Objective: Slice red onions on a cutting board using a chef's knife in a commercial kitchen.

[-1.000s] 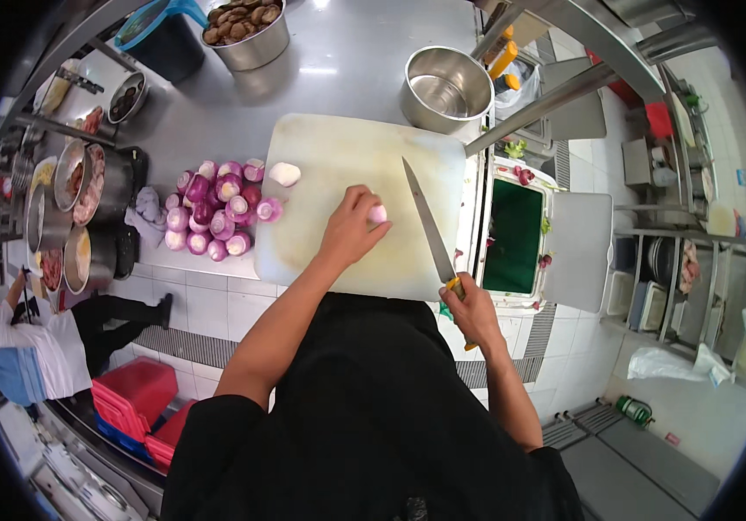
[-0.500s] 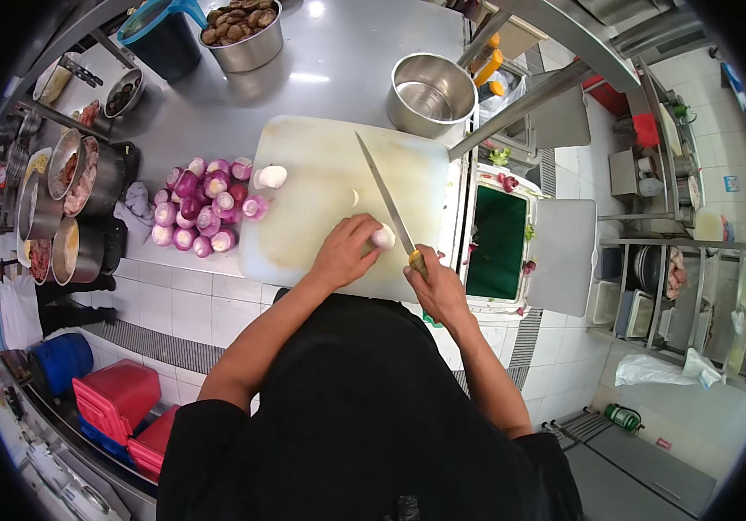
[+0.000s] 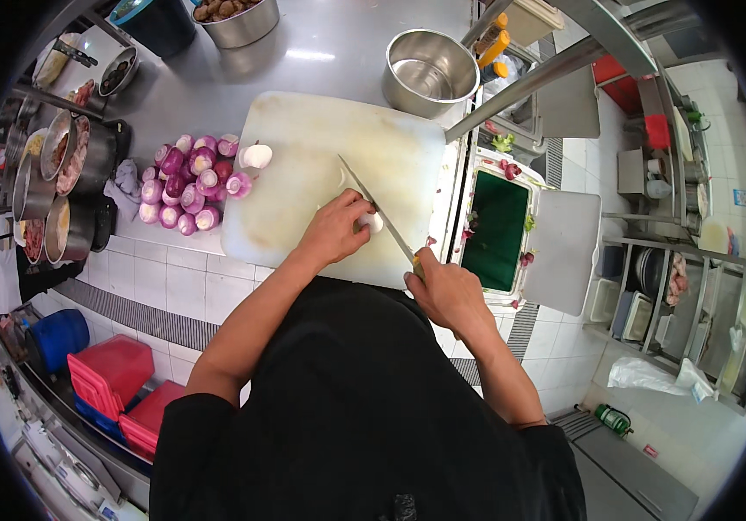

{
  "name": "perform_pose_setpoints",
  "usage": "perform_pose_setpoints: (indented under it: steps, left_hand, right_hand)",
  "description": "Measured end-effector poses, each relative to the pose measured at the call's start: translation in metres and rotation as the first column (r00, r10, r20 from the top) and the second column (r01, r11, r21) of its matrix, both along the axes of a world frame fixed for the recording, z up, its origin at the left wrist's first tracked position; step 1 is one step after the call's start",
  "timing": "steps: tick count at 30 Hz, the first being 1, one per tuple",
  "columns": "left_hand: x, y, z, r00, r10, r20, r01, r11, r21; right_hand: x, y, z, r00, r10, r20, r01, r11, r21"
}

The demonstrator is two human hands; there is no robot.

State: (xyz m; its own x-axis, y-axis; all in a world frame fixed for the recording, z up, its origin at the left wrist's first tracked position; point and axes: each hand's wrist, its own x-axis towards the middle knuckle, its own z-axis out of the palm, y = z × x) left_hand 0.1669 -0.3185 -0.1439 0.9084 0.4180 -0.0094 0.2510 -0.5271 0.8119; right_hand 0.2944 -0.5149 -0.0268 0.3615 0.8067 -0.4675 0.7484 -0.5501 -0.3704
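Note:
My left hand (image 3: 335, 227) presses its bent fingers on a small white bulb (image 3: 373, 223), seemingly a peeled onion, on the pale cutting board (image 3: 303, 130). In my right hand (image 3: 449, 291) is the yellowish handle of a long kitchen knife (image 3: 395, 233). Its blade slants to the far left, right by the bulb and my left fingertips; whether it touches the bulb I cannot tell. A thin white sliver (image 3: 343, 177) lies beyond my left hand. Another white bulb (image 3: 257, 156) sits near the board's left edge, beside a heap of purple onions (image 3: 190, 187).
An empty steel pot (image 3: 431, 74) stands beyond the board, near a metal post. To the right is a green-lined bin (image 3: 496, 230) with peelings on its rim. Steel pots of food (image 3: 69, 230) line the left side. A pot of brown mushroom-like pieces (image 3: 238, 22) stands far back.
The knife has come leftward, its blade now close against the bulb and my left fingers. My left hand has turned slightly over the bulb. The whole view has shifted a little.

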Motion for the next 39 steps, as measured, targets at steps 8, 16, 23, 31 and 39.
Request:
perform_pose_setpoints:
  steps: [8,16,23,31,39]
  left_hand:
    - [-0.001,0.000,0.001,0.999,0.002,0.048,-0.003,1.000,0.017]
    - [-0.003,-0.001,-0.006,0.993,0.001,0.122,0.000,1.000,-0.008]
    - [-0.001,-0.006,-0.008,0.991,0.032,0.132,-0.032,0.999,0.000]
    - [-0.003,-0.005,-0.009,0.988,0.056,0.143,-0.064,0.997,0.053]
    - [-0.006,-0.003,-0.013,0.988,0.059,0.142,-0.062,0.998,0.016]
  right_hand:
    - [0.000,0.049,-0.031,0.992,0.012,0.129,-0.039,0.978,0.206]
    - [-0.009,0.049,-0.053,0.992,-0.007,0.124,-0.018,0.980,0.197]
    - [-0.015,0.035,-0.073,0.994,-0.090,0.066,0.080,0.987,0.138]
    - [-0.019,0.039,-0.052,0.996,-0.068,0.058,0.063,0.994,0.085]
    - [-0.021,0.036,-0.056,0.995,-0.076,0.057,0.072,0.995,0.070]
